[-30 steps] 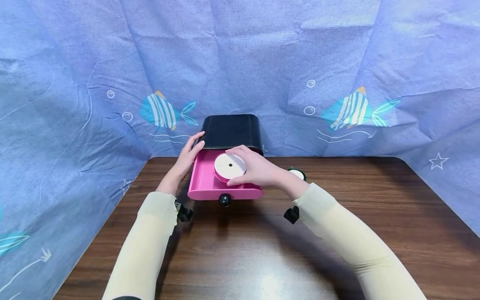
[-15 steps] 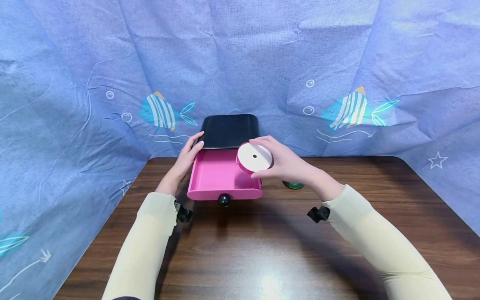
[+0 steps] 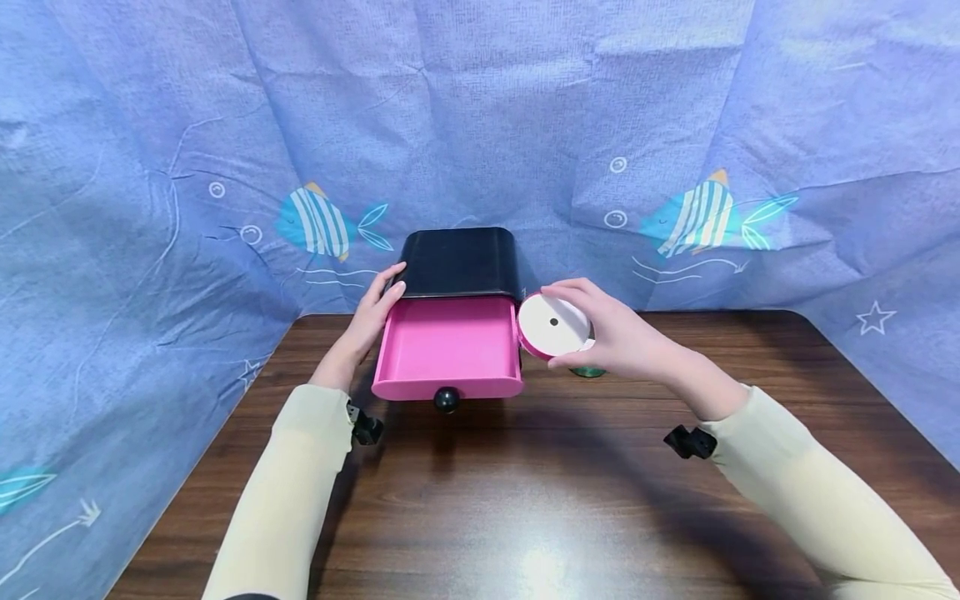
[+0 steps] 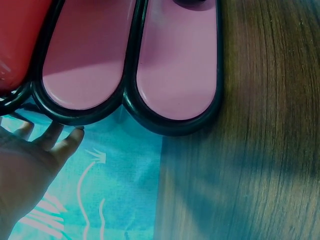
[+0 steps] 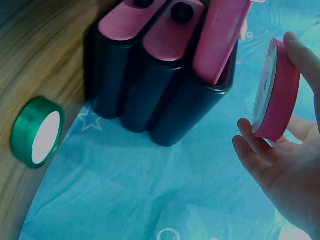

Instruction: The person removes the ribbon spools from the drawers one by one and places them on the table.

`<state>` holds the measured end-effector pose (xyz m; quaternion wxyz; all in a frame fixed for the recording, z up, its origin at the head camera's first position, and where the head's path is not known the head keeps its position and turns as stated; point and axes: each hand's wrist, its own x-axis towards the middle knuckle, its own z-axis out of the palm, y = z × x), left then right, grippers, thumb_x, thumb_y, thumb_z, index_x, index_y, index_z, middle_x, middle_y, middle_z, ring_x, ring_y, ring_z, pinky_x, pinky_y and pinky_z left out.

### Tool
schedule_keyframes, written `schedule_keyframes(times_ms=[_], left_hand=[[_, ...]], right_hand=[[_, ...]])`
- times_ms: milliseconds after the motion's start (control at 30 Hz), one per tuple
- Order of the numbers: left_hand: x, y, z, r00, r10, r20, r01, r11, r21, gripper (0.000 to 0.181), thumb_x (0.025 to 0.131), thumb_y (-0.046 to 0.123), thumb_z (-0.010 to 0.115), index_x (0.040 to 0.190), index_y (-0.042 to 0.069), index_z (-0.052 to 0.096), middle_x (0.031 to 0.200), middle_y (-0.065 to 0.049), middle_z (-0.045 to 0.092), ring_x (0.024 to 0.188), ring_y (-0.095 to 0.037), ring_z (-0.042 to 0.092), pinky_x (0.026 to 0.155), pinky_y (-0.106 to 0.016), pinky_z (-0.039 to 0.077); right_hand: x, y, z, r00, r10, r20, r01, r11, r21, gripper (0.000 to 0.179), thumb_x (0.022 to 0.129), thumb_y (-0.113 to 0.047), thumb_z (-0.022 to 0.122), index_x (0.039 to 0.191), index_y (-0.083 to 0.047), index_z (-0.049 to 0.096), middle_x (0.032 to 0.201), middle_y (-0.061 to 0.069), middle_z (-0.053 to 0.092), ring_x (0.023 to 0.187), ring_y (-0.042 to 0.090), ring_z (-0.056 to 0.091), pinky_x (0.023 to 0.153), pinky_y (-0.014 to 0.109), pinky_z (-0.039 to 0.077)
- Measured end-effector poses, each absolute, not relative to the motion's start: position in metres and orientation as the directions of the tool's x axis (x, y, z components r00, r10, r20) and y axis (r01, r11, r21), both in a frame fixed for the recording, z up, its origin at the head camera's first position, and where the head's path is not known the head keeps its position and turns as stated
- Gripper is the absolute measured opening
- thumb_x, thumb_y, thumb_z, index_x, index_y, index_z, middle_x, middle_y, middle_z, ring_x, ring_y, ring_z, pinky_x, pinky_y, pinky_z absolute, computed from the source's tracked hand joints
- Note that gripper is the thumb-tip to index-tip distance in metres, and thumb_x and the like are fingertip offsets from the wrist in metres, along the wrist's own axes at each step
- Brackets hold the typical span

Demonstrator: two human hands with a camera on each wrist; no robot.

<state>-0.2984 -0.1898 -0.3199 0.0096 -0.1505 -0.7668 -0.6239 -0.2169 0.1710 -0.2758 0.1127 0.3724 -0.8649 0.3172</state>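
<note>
Shifted right of centre, the round pink-and-white ribbon spool [image 3: 553, 329] seems light, best rim-held, where my right fingers [image 3: 573, 287] pinch it.

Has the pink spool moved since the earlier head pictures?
Yes. Held in the right hand, the pink spool has gone rightward, from over the open pink drawer to beyond its right side in the head view.

The left hand [image 3: 372, 312] rests spread; the right hand [image 3: 617, 331] pinches.
</note>
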Motion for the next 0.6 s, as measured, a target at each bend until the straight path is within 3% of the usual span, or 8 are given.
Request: schedule_keyframes(times_ms=[300,600], left_hand=[[-0.310,-0.195,-0.335,-0.955,0.200,0.217,0.257,0.198,0.946,0.054,0.103,0.031,0.042,0.154,0.017,0.029,0.159,-0.006,0.016,0.138,-0.026,0.030,0.106,-0.047,0.030],[-0.294,-0.190,-0.316,-0.957,0.221,0.186,0.228,0.182,0.957,0.057,0.102,0.025,0.042,0.154,0.008,0.026,0.159,-0.013,0.014,0.138,-0.032,0.028,0.107,-0.048,0.029]], right_hand=[[-0.211,0.195,-0.297,-0.705,-0.561,0.433,-0.709,0.577,-0.406,0.084,0.064,-0.021,0.092,0.136,-0.002,0.052,0.132,0.008,0.050,0.116,0.025,0.052,0.090,0.044,0.045],[-0.217,0.218,-0.325,-0.765,-0.507,0.397,-0.643,0.641,-0.419,0.080,0.066,-0.022,0.090,0.133,0.002,0.053,0.130,0.014,0.051,0.115,0.031,0.052,0.089,0.048,0.043]])
